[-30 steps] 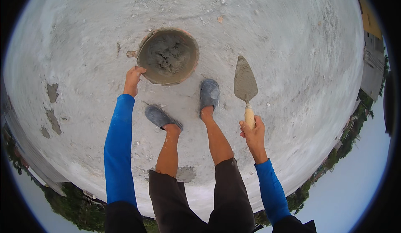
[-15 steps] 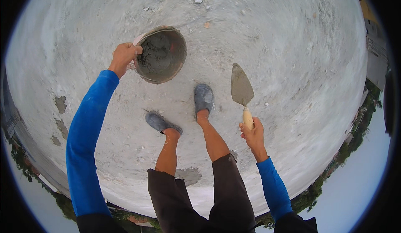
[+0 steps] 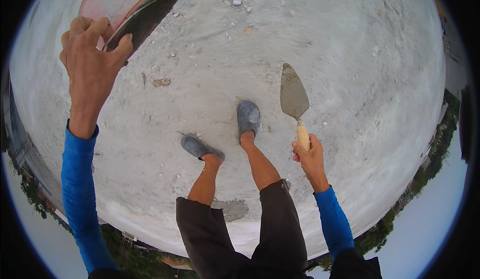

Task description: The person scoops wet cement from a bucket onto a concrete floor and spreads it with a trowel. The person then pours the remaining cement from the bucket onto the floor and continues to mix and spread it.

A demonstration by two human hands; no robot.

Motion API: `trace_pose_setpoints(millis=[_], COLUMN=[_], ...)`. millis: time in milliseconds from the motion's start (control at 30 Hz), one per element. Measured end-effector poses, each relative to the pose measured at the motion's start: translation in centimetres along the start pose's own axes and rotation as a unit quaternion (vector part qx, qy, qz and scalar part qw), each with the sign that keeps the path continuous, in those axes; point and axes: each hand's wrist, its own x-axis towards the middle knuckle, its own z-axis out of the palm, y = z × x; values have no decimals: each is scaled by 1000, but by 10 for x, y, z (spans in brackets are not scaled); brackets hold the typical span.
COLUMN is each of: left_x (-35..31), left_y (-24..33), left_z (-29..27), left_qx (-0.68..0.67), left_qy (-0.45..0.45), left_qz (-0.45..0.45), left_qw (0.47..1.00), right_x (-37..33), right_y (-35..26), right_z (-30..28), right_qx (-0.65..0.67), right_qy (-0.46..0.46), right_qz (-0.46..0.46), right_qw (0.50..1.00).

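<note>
At the upper left, my left hand [image 3: 91, 59] grips the rim of a faded red bucket [image 3: 111, 0]. The bucket is raised and tipped over so that its outer wall shows; mortar crusts its rim, and most of the inside is hidden. My fingers lie on the outer side, with the thumb by the rim's edge. On the right, my right hand [image 3: 311, 163] is closed round the wooden handle of a pointed masonry trowel [image 3: 294, 95]. Its blade points away from me over the floor and has a grey mortar film.
My feet in grey clogs [image 3: 248, 116] stand apart on the rough grey concrete floor [image 3: 360, 144]. Small stones and a brownish flat fragment [image 3: 161, 82] lie ahead. A damp mortar patch [image 3: 232, 210] is by my legs. Greenery lies beyond the floor's edges.
My left hand has lifted the bucket up and to the left and tipped it, so the mortar inside no longer shows. The right hand with the trowel has barely moved.
</note>
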Motion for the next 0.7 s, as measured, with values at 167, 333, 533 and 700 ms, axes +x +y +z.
trace_pose_setpoints(millis=[167,333,533,700], left_x=[-101,-264,-343,-337], left_y=[110,196,185,146], left_z=[130,135,89,68], left_qx=[-10,-131,-162,-198], left_qy=[-221,-459,-436,-380], left_qz=[-101,-99,-179,-273], left_qw=[970,873,867,861], right_x=[0,3,19,39], right_y=[-22,-26,-19,-28], right_z=[3,3,25,72], right_qx=[-4,-8,3,23], right_qy=[15,27,6,-26], right_qz=[-26,-31,-55,-76], right_qw=[1000,999,998,997])
